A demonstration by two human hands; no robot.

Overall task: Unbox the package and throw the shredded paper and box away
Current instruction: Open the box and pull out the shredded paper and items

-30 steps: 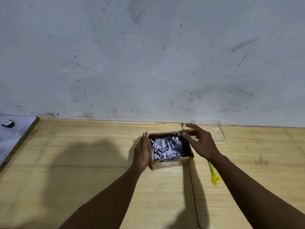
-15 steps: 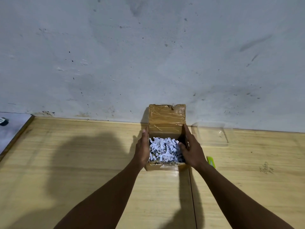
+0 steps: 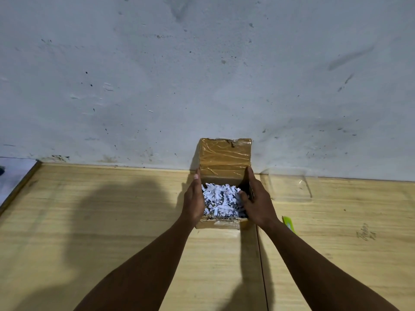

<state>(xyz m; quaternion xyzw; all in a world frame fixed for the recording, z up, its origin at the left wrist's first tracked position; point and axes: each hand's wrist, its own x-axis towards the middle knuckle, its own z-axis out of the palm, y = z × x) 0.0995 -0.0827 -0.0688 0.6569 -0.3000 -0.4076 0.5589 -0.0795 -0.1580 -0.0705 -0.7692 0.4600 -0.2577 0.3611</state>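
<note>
A small taped cardboard box (image 3: 221, 224) sits on the wooden table near the wall. Its lid (image 3: 225, 156) stands upright at the back, leaning against the wall. White shredded paper (image 3: 221, 202) fills the inside. My left hand (image 3: 193, 200) presses flat against the box's left side, thumb up at the rim. On the other side, my right hand (image 3: 256, 199) grips the right wall, with its thumb dipping into the paper. Whatever lies under the paper is hidden.
A clear plastic tray (image 3: 288, 187) lies to the right of the box by the wall. A yellow-green cutter (image 3: 289, 224) pokes out beside my right wrist. A grey board (image 3: 13, 179) adjoins the wooden table (image 3: 112, 221) at far left. A seam (image 3: 261, 265) runs down the tabletop.
The lid has swung up and back against the wall. My right hand moved from the box's far edge to its right side. The box now sits square to me.
</note>
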